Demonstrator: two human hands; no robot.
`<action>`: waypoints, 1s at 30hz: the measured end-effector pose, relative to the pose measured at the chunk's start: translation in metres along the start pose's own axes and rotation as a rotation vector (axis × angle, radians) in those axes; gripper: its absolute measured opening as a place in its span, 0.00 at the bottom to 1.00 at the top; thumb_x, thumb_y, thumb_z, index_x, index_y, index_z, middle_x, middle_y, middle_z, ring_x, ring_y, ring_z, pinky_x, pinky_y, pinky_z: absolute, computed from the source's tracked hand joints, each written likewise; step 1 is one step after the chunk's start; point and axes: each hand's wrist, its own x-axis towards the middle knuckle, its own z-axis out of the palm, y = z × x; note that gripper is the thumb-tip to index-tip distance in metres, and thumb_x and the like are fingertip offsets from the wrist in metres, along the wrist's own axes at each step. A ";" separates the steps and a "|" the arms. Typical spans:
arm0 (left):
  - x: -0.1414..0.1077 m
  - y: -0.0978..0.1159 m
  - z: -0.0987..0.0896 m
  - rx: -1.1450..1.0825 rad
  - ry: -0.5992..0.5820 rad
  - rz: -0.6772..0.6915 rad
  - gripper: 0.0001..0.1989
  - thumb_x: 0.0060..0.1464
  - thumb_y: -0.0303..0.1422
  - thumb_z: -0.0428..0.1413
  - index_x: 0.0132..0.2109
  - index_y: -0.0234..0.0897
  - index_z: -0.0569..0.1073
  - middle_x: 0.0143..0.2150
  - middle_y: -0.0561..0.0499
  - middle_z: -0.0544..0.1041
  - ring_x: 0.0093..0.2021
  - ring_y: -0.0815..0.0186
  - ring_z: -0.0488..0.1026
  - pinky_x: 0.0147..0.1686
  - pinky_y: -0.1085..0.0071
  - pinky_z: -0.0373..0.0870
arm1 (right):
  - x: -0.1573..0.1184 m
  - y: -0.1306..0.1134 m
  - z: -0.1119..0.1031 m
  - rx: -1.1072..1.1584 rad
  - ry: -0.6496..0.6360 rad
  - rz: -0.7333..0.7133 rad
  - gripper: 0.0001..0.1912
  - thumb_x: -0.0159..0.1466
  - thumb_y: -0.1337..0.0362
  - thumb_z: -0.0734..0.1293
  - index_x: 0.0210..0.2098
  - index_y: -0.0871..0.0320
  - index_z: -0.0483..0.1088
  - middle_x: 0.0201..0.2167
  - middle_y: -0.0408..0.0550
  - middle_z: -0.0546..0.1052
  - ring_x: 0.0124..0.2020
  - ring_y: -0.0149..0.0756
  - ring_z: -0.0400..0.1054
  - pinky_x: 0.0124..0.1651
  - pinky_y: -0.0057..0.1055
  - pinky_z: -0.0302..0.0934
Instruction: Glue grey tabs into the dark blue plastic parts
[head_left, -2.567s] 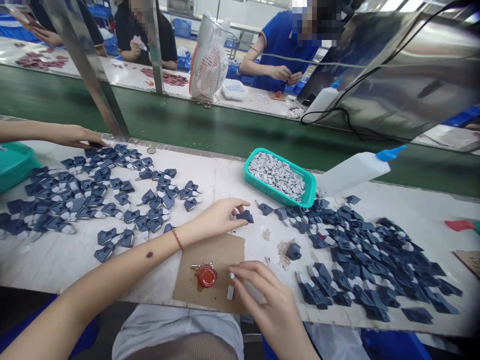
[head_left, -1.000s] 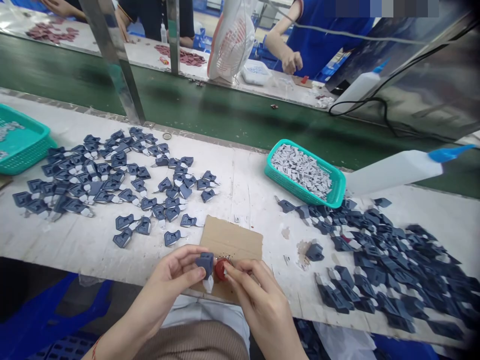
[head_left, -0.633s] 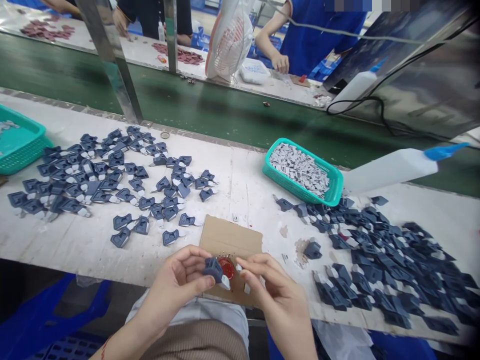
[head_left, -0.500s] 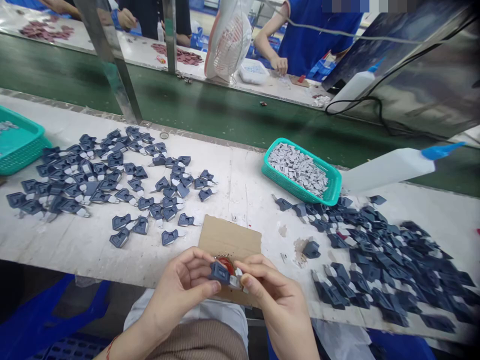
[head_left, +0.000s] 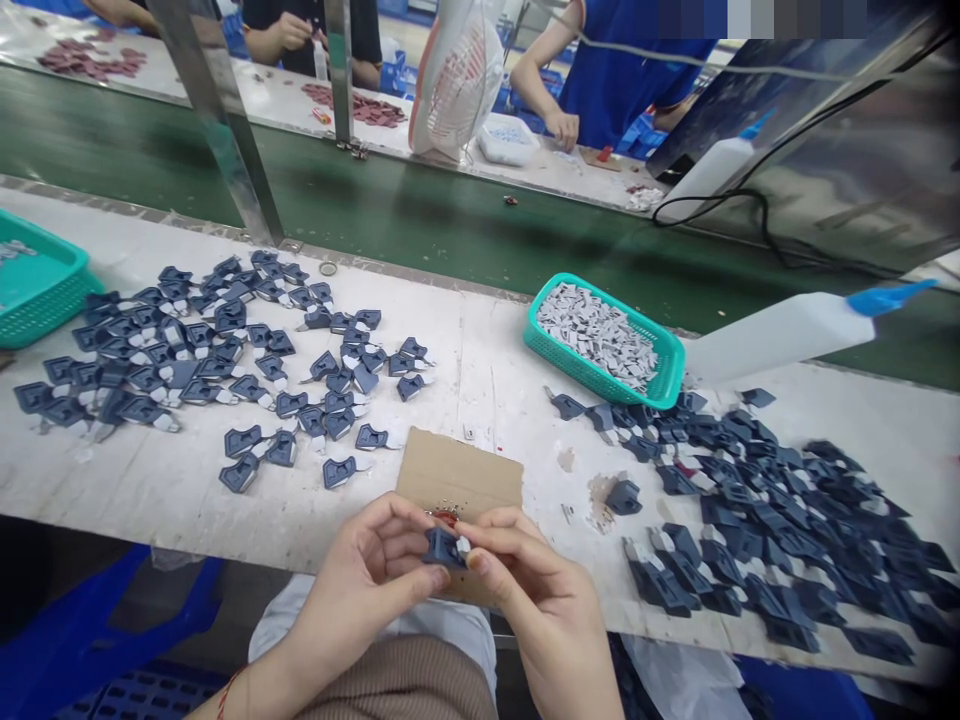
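Between the thumb and fingers of my left hand [head_left: 382,560] is a dark blue plastic part [head_left: 442,547]. My right hand [head_left: 536,570] pinches a small light grey piece [head_left: 463,546] against the right end of that part. Both hands are over a piece of brown cardboard [head_left: 465,465] at the table's front edge. Just behind the fingertips a red round thing [head_left: 445,518] shows, mostly hidden. Similar dark blue parts with whitish ends lie in a left pile [head_left: 180,350] and a right pile [head_left: 757,530].
A green basket [head_left: 604,395] of small grey pieces stands behind the right pile, beside a white bottle [head_left: 787,335] with a blue nozzle. Another green basket [head_left: 52,295] is at far left. Beyond a green conveyor belt [head_left: 375,215], co-workers' hands [head_left: 562,128] work at another table.
My right hand has moved slightly left, bringing the grey piece close against the blue part. The blue part has tilted. On the belt, a small object has shifted left.
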 end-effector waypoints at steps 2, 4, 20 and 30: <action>-0.001 0.000 0.001 -0.001 0.007 0.005 0.12 0.50 0.26 0.66 0.37 0.38 0.69 0.43 0.49 0.81 0.43 0.65 0.79 0.40 0.75 0.74 | 0.000 0.002 -0.002 0.056 0.050 0.018 0.06 0.60 0.56 0.72 0.35 0.47 0.82 0.35 0.45 0.75 0.40 0.32 0.71 0.43 0.25 0.66; -0.002 0.000 0.003 0.039 0.029 0.022 0.12 0.50 0.26 0.65 0.36 0.37 0.68 0.46 0.48 0.80 0.45 0.64 0.79 0.41 0.74 0.74 | -0.001 0.003 -0.004 0.103 0.135 0.034 0.06 0.59 0.55 0.73 0.35 0.47 0.82 0.36 0.45 0.75 0.41 0.32 0.71 0.43 0.25 0.66; -0.002 0.000 0.011 0.214 0.096 0.214 0.06 0.59 0.33 0.58 0.35 0.37 0.76 0.60 0.44 0.71 0.53 0.58 0.75 0.41 0.75 0.76 | -0.004 -0.010 0.012 0.648 0.210 0.419 0.13 0.47 0.57 0.80 0.30 0.55 0.82 0.33 0.47 0.83 0.36 0.32 0.77 0.43 0.24 0.71; 0.001 -0.003 0.015 -0.020 0.054 0.091 0.12 0.54 0.28 0.63 0.46 0.38 0.75 0.41 0.48 0.82 0.45 0.65 0.79 0.45 0.74 0.75 | -0.007 -0.004 0.012 0.399 0.188 0.280 0.11 0.53 0.55 0.77 0.33 0.53 0.82 0.35 0.48 0.81 0.41 0.35 0.74 0.46 0.26 0.69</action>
